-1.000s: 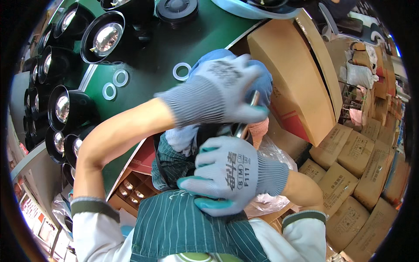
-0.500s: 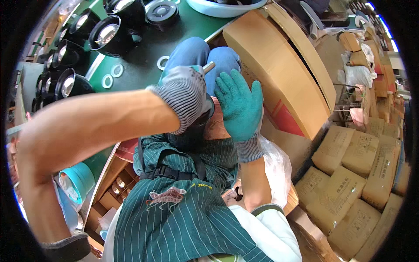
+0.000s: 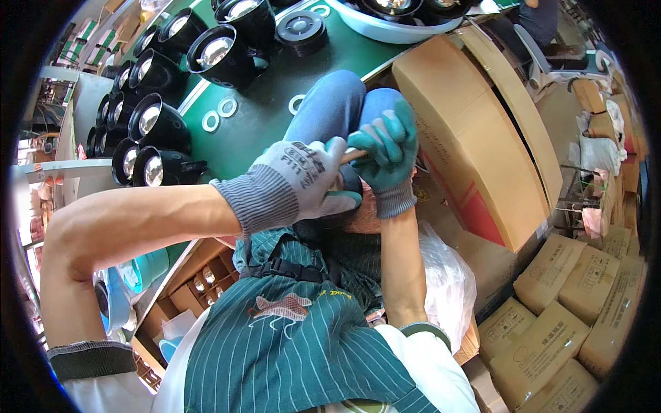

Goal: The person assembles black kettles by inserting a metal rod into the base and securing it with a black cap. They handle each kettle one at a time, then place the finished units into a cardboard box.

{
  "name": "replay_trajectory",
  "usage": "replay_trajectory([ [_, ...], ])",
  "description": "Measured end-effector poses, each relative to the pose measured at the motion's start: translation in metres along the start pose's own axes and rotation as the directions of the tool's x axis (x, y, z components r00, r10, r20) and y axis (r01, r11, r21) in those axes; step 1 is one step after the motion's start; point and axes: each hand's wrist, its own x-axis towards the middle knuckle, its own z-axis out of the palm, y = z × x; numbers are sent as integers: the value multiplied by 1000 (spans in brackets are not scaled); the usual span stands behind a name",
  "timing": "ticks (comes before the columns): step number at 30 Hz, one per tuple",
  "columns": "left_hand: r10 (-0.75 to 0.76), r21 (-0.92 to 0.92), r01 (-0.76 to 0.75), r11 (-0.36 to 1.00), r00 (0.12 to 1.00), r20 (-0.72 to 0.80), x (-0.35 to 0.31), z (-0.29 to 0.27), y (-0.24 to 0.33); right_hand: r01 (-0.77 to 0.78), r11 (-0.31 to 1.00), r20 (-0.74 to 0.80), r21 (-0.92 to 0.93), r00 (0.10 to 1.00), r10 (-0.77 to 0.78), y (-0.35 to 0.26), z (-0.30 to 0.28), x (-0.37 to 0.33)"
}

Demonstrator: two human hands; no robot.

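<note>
The left hand (image 3: 296, 175) has its grip closed on a rod (image 3: 354, 155); the right hand (image 3: 387, 148) curls its fingers round the rod's other end. The rod is above the lap, near the knees (image 3: 329, 103). 2 white rings (image 3: 211, 129) lie near black cups (image 3: 172, 131) on the green desk (image 3: 255, 131).

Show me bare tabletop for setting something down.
Free green tabletop lies between the paired white rings and the lone ring, and between that pair and the left hand. Crowded: around the black cups and the light-blue basin.
</note>
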Motion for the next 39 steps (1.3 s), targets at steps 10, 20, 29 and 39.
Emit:
replay_trajectory([
  [10, 16, -241, 9, 970, 995, 100, 20, -18, -18, 89, 992, 36, -94, 996, -86, -8, -32, 11],
  [20, -180, -305, 177, 936, 983, 18, -5, 7, -29, -145, 989, 8, 38, 989, 145, 14, -67, 51],
  [29, -319, -310, 327, 893, 945, 80, 11, 4, -4, -180, 970, -425, -161, 900, 97, 15, -42, 60],
  [39, 239, -371, -207, 905, 970, 42, 19, 6, -60, 54, 952, -182, -300, 977, -112, 5, -1, 6],
])
